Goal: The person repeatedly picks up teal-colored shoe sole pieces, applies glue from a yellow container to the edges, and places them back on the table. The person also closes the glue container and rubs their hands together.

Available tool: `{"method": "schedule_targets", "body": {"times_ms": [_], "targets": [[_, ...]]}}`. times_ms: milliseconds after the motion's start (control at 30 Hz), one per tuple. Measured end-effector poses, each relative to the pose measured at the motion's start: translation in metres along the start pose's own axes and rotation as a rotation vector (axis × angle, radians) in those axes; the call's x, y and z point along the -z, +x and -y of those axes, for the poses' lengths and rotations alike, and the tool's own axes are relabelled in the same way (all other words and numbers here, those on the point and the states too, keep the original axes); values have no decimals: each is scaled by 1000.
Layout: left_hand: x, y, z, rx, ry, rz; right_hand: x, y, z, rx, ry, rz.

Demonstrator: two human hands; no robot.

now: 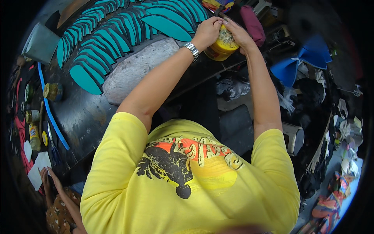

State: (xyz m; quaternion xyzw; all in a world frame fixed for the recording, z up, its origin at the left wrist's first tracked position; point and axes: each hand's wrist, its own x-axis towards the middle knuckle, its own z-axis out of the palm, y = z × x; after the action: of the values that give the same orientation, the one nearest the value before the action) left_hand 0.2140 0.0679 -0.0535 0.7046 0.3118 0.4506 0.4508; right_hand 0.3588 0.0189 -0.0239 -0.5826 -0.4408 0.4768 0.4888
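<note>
A yellow tub (218, 53), its top crusted with pale dried stuff, stands at the far edge of the table between my hands. My left hand (207, 33), below a metal wristwatch (192, 51), is closed at the tub's upper left; what its fingers pinch is hidden. My right hand (240, 36) curls round the tub's right side, its thumb close to the left fingertips. Just beyond the fingers sticks up a dark bent handle (220, 10). Left of the hands, overlapping rows of teal sole-shaped pieces (95, 54) lie beside a worn grey board (138, 70).
Jars (53, 91) and a blue strip (48, 103) lie on the dark table's left. A maroon roll (252, 25) is beside my right hand. Another person's hands (50, 177) touch white paper (39, 170) at lower left. Blue sheets (288, 70) and scraps sit at right.
</note>
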Motion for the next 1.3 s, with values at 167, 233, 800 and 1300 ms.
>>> {"method": "schedule_targets", "body": {"times_ms": [167, 233, 800, 1300], "targets": [[5, 4, 5, 10, -2, 81, 5, 4, 0, 26, -4, 124], [7, 2, 5, 23, -37, 101, 5, 4, -1, 43, 15, 121], [10, -4, -5, 17, 11, 121, -1, 6, -14, 206, -192, -38], [48, -82, -33, -54, 267, 237, 7, 8, -19, 343, -431, -343]]}}
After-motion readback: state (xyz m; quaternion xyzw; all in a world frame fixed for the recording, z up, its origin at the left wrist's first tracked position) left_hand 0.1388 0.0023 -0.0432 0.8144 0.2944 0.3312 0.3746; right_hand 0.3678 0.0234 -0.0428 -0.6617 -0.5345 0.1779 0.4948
